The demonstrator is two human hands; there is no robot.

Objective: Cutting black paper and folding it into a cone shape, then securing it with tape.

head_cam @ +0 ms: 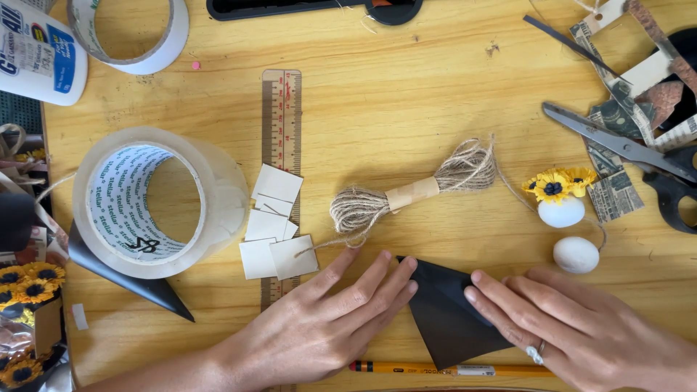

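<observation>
Both hands are pressing flat on a black folded paper triangle [446, 319] lying on the wooden tabletop [406, 94]. The left hand [327, 323] is sitting at its 9 o'clock, fingers stretched out together, tips touching the paper's edge. The right hand [573, 330] is at 3 o'clock, fingers spread and lying on it, not gripping. A yellow pencil [450, 369] is lying at 6 o'clock, and a jute twine bundle [410, 192] at 12.

Black paper [446, 319], yellow pencil [406, 368], white eggs [576, 254]
</observation>
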